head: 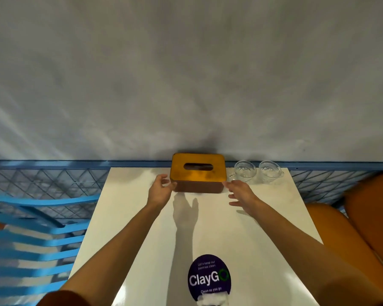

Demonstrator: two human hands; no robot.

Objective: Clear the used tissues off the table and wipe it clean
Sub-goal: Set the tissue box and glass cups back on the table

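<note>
The left hand [160,188] has a wide, cupped grip at the left end of the brown rectangular tissue box with an amber wooden lid [198,171], thumb at its front corner. Whether it presses yet is hard to tell. The right hand [239,192] is spread wide and holds nothing, fingertips just beside the box's right end. The box is stiff and probably light, with a lid that may sit loose, so it is best taken by both short ends, low on the body. Its slot is dark with no sheet standing out, and what is inside is hidden. To its right, two clear glass cups [244,172] look empty and fragile. The crumpled white tissue [212,300] lies at the near edge of the white desk [128,217], on the round purple sticker [208,274], well apart from both hands. It looks soft and near weightless, and could be pinched anywhere.
</note>
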